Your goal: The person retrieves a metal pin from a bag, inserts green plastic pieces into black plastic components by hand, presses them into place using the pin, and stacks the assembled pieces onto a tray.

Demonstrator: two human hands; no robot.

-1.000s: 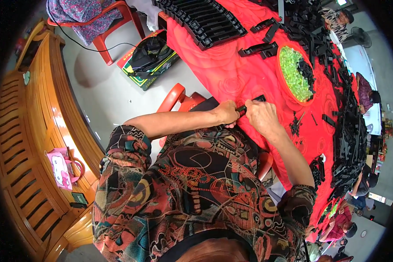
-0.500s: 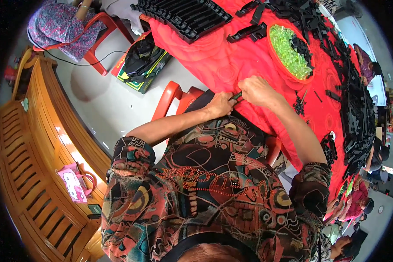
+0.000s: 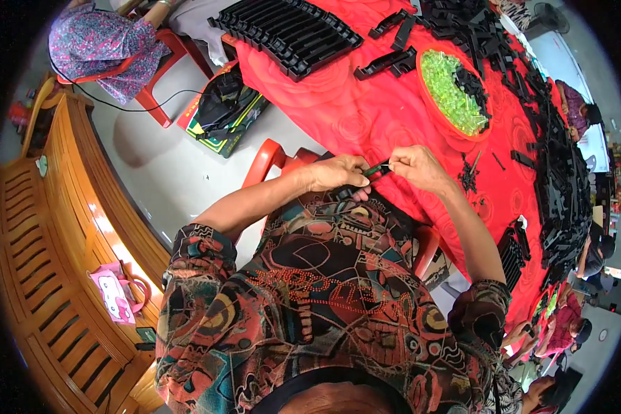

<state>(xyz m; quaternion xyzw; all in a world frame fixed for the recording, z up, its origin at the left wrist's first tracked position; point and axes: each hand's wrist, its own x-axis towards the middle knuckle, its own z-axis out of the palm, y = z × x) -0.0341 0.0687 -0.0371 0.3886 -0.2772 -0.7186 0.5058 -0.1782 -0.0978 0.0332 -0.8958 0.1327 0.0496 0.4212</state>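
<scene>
A narrow black part (image 3: 375, 170) is held between the two hands, over the lap and just at the near edge of a red-clothed table (image 3: 359, 117). The part is gripped in the left hand (image 3: 341, 174), with the thumb laid along it and the fingers curled beneath. The fingertips of the right hand (image 3: 416, 168) are pinched together at the part's far end; whether the part itself or some small piece is caught between them cannot be told. Beyond the hands, an orange-red bowl (image 3: 431, 105) is filled with translucent green pieces (image 3: 448, 86), small black pieces (image 3: 471, 86) being gathered at its right side. Near the bowl, a few loose black parts (image 3: 386, 63) are laid on the cloth; to their left, long black parts are set side by side in a row (image 3: 290, 38). A small dark cluster (image 3: 468, 176) is seen to the right of the right hand, and a large heap of black parts (image 3: 566, 214) is spread along the table's right side. At left, a pink bag (image 3: 110, 295) is placed on a slatted wooden bench (image 3: 38, 265); a black bag (image 3: 224, 103) is rested on a box (image 3: 245, 127) on the floor.
</scene>
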